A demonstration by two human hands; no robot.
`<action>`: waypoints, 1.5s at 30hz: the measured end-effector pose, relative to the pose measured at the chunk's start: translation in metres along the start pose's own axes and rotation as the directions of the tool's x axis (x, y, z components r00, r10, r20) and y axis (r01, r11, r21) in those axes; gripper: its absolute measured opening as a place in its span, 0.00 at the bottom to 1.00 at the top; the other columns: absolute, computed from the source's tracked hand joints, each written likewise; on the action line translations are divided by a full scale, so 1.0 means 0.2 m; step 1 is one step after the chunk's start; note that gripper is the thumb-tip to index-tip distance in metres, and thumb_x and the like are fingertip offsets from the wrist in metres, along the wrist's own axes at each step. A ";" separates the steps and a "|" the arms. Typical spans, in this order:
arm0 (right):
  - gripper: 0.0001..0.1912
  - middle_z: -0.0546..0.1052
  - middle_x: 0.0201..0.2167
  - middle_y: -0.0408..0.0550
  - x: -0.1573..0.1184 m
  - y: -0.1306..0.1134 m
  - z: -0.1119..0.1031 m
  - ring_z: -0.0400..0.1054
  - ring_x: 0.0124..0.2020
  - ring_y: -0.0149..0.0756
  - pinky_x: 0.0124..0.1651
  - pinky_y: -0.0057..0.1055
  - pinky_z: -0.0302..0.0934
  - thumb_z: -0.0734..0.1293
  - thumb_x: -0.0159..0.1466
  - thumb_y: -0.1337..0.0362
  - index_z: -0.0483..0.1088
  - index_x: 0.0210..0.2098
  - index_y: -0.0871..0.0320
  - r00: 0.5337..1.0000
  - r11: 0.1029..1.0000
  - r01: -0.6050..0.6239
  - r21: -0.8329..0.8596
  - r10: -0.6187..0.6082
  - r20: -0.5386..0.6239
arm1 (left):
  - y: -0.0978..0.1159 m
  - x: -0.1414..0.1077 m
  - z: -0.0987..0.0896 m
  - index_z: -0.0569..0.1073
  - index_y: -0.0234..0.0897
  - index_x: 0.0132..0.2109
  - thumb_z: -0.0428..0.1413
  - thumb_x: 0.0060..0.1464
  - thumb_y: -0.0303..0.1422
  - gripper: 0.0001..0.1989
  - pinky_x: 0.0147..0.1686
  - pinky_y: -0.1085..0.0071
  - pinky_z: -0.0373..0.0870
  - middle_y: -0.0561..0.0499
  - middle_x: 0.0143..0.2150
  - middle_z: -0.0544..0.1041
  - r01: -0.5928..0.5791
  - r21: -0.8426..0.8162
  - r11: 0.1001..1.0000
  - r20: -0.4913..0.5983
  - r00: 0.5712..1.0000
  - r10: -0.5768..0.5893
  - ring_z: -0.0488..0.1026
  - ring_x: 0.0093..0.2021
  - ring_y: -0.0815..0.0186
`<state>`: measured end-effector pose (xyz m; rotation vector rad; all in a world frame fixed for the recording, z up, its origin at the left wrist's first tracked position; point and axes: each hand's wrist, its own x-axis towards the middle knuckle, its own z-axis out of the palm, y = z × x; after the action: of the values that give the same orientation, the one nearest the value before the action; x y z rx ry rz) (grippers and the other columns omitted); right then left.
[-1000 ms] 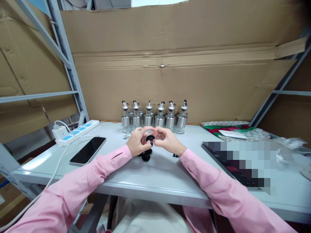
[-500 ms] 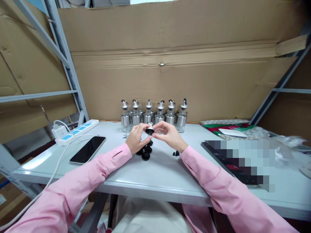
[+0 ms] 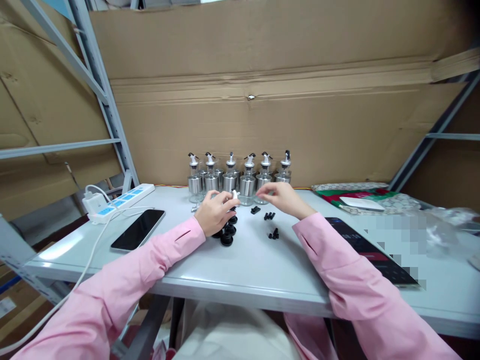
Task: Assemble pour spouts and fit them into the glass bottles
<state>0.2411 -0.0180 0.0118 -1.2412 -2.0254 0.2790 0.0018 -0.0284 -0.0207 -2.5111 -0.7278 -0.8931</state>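
Note:
My left hand (image 3: 214,214) is closed round a bottle pourer whose white spout (image 3: 235,194) sticks up past the fingertips; the hand covers most of its lower part. Just below, several black ring-shaped stoppers (image 3: 226,239) lie in a cluster on the table. My right hand (image 3: 283,199) hovers to the right with its fingers loosely apart and nothing visible in them. Beneath and beside it are small black caps: a flat piece (image 3: 255,210), a short row (image 3: 269,216) and a small group (image 3: 274,234).
Glass bottles with steel sleeves (image 3: 247,184) and pourers stand in rows at the back. On the left lie a phone (image 3: 138,230) and a power strip (image 3: 127,202) with white cables. A tablet (image 3: 371,250), a white mouse-like object (image 3: 362,204) and clear plastic (image 3: 446,225) are on the right.
My right hand has let go of the pourer and moved to the right, uncovering the small black caps. The left hand keeps the pourer, with the spout near the same place.

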 end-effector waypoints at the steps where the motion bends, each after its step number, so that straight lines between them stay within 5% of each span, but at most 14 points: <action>1: 0.05 0.78 0.28 0.49 0.00 0.04 0.00 0.71 0.32 0.40 0.39 0.36 0.63 0.65 0.53 0.67 0.75 0.25 0.57 0.999 0.994 -0.002 -0.114 0.006 0.033 | 0.00 0.00 0.00 0.66 0.38 0.48 0.44 0.60 0.33 0.12 0.50 0.60 0.56 0.46 0.45 0.71 0.006 -0.007 1.000 0.020 1.000 -0.006 0.68 0.43 0.63; 6: 0.03 0.78 0.25 0.47 0.00 0.16 0.06 0.71 0.29 0.38 0.32 0.30 0.61 0.69 0.48 0.68 0.76 0.22 0.55 0.954 0.930 -0.015 -0.367 0.123 0.273 | 0.02 0.00 0.00 0.65 0.37 0.49 0.43 0.59 0.35 0.14 0.51 0.60 0.55 0.46 0.44 0.71 0.023 -0.065 0.998 0.068 0.998 -0.019 0.67 0.44 0.61; 11: 0.02 0.77 0.23 0.49 -0.01 0.19 0.08 0.70 0.28 0.39 0.30 0.30 0.59 0.72 0.44 0.69 0.74 0.19 0.57 0.941 0.914 -0.037 -0.403 0.168 0.295 | 0.04 0.01 -0.01 0.65 0.37 0.46 0.44 0.54 0.32 0.13 0.50 0.61 0.55 0.48 0.42 0.73 0.071 -0.085 0.994 0.081 0.995 -0.064 0.69 0.41 0.63; 17: 0.05 0.77 0.25 0.50 -0.01 0.11 0.07 0.70 0.29 0.39 0.33 0.30 0.59 0.66 0.49 0.73 0.74 0.21 0.59 0.945 0.922 -0.004 -0.386 0.130 0.300 | 0.03 0.00 0.00 0.67 0.36 0.41 0.45 0.47 0.24 0.13 0.46 0.62 0.60 0.47 0.41 0.70 0.045 -0.069 0.997 0.061 0.997 -0.040 0.68 0.39 0.64; 22: 0.06 0.76 0.23 0.45 -0.03 -0.04 0.04 0.70 0.26 0.33 0.28 0.27 0.59 0.64 0.55 0.63 0.70 0.27 0.59 0.940 0.997 -0.059 0.048 0.039 0.338 | 0.02 0.00 0.02 0.66 0.35 0.39 0.43 0.47 0.20 0.13 0.38 0.71 0.66 0.45 0.45 0.63 0.051 -0.141 0.989 0.024 0.999 -0.048 0.66 0.34 0.68; 27: 0.07 0.76 0.22 0.43 -0.05 -0.13 0.05 0.72 0.27 0.32 0.34 0.29 0.63 0.67 0.53 0.62 0.67 0.29 0.59 0.887 0.878 -0.187 0.442 -0.042 0.459 | 0.03 0.00 0.02 0.63 0.35 0.39 0.45 0.49 0.23 0.09 0.38 0.72 0.68 0.45 0.44 0.63 0.049 -0.222 0.974 0.006 0.999 -0.049 0.68 0.35 0.68; 32: 0.07 0.76 0.23 0.43 -0.06 -0.14 0.07 0.71 0.27 0.30 0.39 0.31 0.64 0.69 0.52 0.64 0.69 0.29 0.61 0.849 0.823 -0.212 0.527 -0.112 0.516 | 0.04 0.00 0.01 0.63 0.35 0.40 0.48 0.54 0.31 0.06 0.38 0.71 0.69 0.45 0.43 0.63 0.062 -0.227 0.972 0.000 0.998 -0.064 0.69 0.35 0.68; 45: 0.05 0.76 0.23 0.42 -0.06 -0.14 0.08 0.70 0.27 0.29 0.39 0.30 0.62 0.68 0.53 0.68 0.68 0.29 0.60 0.846 0.770 -0.199 0.606 -0.177 0.502 | 0.03 0.01 0.03 0.63 0.36 0.36 0.49 0.57 0.35 0.07 0.34 0.73 0.68 0.48 0.40 0.64 0.101 -0.197 0.975 0.066 0.994 -0.089 0.68 0.32 0.69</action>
<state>0.2148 -0.0398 0.0098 -0.7661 -2.0708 1.3474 0.0084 -0.0295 -0.0249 -2.7072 -0.8197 -0.9749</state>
